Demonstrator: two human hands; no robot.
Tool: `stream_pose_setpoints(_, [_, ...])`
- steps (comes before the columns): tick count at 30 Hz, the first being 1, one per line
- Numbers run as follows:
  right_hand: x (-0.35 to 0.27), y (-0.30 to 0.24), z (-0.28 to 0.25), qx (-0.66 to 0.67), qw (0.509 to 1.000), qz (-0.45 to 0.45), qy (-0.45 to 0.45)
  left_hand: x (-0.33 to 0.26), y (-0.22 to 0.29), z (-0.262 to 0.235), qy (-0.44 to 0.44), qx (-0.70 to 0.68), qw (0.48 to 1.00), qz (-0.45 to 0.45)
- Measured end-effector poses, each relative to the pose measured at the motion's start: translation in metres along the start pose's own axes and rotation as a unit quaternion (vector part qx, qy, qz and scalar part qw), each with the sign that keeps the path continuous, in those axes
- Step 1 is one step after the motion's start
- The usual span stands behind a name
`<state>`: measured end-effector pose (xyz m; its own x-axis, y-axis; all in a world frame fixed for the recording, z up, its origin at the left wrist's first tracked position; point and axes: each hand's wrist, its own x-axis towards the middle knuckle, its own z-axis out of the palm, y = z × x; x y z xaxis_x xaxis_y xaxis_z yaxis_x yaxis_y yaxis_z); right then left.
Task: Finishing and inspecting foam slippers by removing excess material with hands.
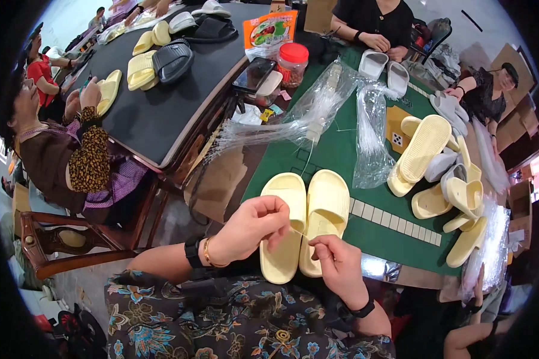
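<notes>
Fingers of the left hand are pinching together on a thin pale strand over the near pair of yellow slippers, which is lying side by side on the green table. Just right, the right hand is pinching the strand's other end. Farther right, more slippers are piling up.

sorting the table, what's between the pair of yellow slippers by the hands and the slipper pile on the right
In the head view, a clear plastic bag on the green table and a row of pale tiles.
</notes>
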<state>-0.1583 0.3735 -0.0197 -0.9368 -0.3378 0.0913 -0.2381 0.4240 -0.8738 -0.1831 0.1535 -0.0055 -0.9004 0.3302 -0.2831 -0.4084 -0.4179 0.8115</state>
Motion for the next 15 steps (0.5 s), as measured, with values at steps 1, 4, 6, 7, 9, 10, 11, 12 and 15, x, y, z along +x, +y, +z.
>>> stream_pose_setpoints(1, [-0.002,0.003,0.000,-0.038,0.998,-0.037,0.023,-0.003,-0.004,-0.005,-0.009,0.024,0.999,-0.019])
stream_pose_setpoints(4, [-0.009,0.010,0.000,-0.104,0.990,-0.094,-0.005,-0.008,-0.023,-0.011,-0.010,0.052,0.997,-0.051])
stream_pose_setpoints(6, [-0.014,0.019,0.004,-0.113,0.988,-0.105,-0.022,-0.010,-0.034,-0.018,-0.032,0.065,0.993,-0.092])
stream_pose_setpoints(7, [-0.016,0.020,0.005,-0.115,0.986,-0.118,-0.035,-0.011,-0.035,-0.018,-0.035,0.065,0.991,-0.111])
stream_pose_setpoints(9, [-0.019,0.023,0.008,-0.117,0.983,-0.130,-0.048,-0.011,-0.041,-0.019,-0.035,0.075,0.988,-0.127])
stream_pose_setpoints(10, [-0.020,0.025,0.010,-0.127,0.981,-0.130,-0.065,-0.011,-0.043,-0.019,-0.035,0.086,0.986,-0.141])
stream_pose_setpoints(11, [-0.021,0.027,0.011,-0.138,0.978,-0.130,-0.083,-0.010,-0.042,-0.018,-0.035,0.087,0.986,-0.141])
stream_pose_setpoints(12, [-0.022,0.028,0.012,-0.138,0.978,-0.130,-0.083,-0.010,-0.042,-0.017,-0.039,0.097,0.984,-0.142])
stream_pose_setpoints(15, [-0.026,0.033,0.014,-0.137,0.978,-0.116,-0.104,-0.008,-0.042,-0.019,-0.030,0.107,0.985,-0.129])
